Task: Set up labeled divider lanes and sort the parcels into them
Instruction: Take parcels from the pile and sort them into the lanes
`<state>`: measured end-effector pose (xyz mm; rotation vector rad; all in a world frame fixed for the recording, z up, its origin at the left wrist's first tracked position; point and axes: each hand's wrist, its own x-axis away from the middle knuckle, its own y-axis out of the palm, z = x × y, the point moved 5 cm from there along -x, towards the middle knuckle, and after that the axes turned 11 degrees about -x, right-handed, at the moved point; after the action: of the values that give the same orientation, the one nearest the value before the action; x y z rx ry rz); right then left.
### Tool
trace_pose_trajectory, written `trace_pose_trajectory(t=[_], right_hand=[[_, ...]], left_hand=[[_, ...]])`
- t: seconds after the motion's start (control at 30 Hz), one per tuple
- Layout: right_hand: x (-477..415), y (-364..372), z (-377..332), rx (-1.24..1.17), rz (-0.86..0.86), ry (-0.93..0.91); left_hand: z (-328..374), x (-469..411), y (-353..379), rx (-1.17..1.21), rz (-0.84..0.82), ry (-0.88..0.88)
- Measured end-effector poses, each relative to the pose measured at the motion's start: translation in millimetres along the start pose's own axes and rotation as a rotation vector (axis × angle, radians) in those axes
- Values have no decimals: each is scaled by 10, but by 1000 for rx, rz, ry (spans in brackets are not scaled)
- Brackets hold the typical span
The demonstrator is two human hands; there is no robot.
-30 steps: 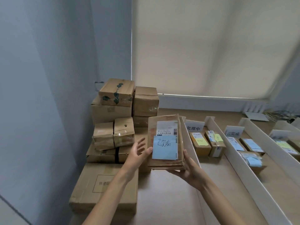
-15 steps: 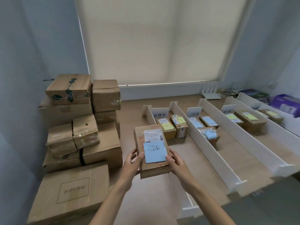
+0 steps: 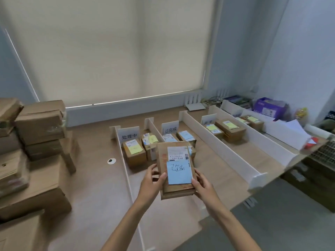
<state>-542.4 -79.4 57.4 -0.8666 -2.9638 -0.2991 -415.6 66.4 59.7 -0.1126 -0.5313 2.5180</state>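
I hold a flat brown parcel with a white shipping label and a blue handwritten note above the near part of the lanes. My left hand grips its left edge, thumb on top. My right hand grips its right lower corner. White divider boards form several lanes on the table. The first lane has a printed sign and parcels with yellow notes. The second lane's sign stands behind parcels with blue notes. A third sign marks the following lane.
A blurred stack of cardboard boxes fills the left side of the wooden table. A round cable hole sits left of the lanes. Papers, a purple package and clutter lie at the far right. The table's front edge drops to grey floor.
The view has swung to the right, away from the box stack. Both hands have carried the parcel rightward until it hangs over the first two lanes.
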Motion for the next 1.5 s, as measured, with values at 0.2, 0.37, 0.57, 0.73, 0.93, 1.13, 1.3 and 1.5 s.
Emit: trace_pose_trajectory(t=[0.2, 0.37, 0.57, 0.73, 0.93, 1.13, 1.3, 1.5], right_hand=[[-222, -1321, -166, 13, 95, 11], [-537, -1949, -176, 95, 144, 2], [-1149, -2330, -193, 203, 130, -10], [-1894, -2573, -152, 343, 121, -13], [-2774, -2826, 65, 499, 80, 68], [-3302, -2901, 543, 761, -141, 230], [-3576, -3062, 935, 827, -340, 280], [-4019, -3103, 910, 954, -263, 105]], left_hand=[[626, -103, 1245, -112, -202, 244], [767, -351, 1929, -340, -263, 339], [751, -982, 2383, -370, -242, 330], [691, -1756, 2727, -429, -199, 309], [301, -2572, 3142, -526, -196, 171], [-142, -2919, 3470, -665, -270, 33], [-260, -3091, 3763, -859, -205, 95], [-228, -3456, 3974, -936, -176, 43]])
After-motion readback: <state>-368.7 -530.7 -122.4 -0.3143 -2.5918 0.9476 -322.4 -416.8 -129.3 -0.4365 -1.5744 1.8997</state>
